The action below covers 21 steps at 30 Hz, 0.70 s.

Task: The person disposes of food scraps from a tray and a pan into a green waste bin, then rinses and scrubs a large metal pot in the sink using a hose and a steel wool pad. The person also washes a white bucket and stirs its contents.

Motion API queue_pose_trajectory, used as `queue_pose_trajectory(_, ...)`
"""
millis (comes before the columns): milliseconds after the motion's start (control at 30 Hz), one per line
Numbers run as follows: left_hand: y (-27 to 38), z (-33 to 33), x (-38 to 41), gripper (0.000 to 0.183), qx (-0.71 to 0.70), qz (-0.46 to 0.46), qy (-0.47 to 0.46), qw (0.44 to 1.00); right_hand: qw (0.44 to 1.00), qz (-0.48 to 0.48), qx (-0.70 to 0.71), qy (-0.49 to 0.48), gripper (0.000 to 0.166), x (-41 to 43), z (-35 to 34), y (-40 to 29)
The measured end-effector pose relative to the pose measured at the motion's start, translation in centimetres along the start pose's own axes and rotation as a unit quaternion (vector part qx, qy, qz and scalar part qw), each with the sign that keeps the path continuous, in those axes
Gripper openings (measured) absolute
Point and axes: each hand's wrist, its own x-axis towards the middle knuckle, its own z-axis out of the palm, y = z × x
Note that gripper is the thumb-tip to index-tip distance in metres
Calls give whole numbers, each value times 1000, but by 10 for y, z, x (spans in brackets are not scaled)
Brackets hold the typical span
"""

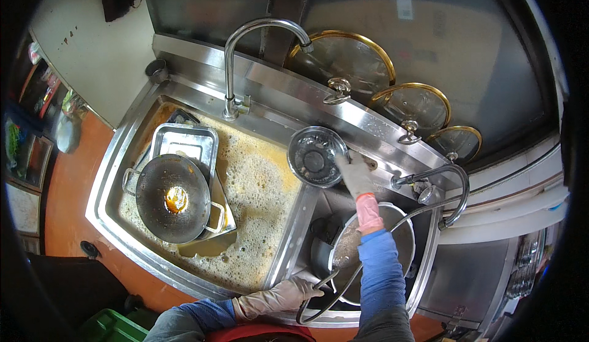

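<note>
My left hand (283, 294), in a pale glove, is closed around the end of a flexible metal hose (324, 278) at the sink's front edge. My right hand (356, 175) wears a similar glove with a pink cuff and reaches over the right basin. Its blurred fingers overlap the right rim of a shiny round bowl (316, 158) near the back ledge; whether they grip it is unclear. Beneath my right forearm stands a large metal pot (400, 222), partly hidden. A smaller dark pot (320, 254) is beside it.
Foamy brownish water (262, 176) fills the left basin. A dark two-handled wok (154, 204) rests there against a metal tray (209, 135). A gooseneck faucet (228, 70) rises behind, and a second curved spout (461, 181) stands right. Gold-rimmed glass lids (368, 61) lean along the back ledge.
</note>
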Motion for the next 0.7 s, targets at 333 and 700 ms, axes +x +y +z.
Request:
queue_pose_trajectory(333, 0, 2, 1, 42, 17, -5, -51, 999, 983, 81, -58, -155, 38, -37, 32, -105)
queue_pose_trajectory(700, -3, 7, 0, 46, 29, -75, -173, 982, 882, 225, 406, -79, 22, -172, -67, -68)
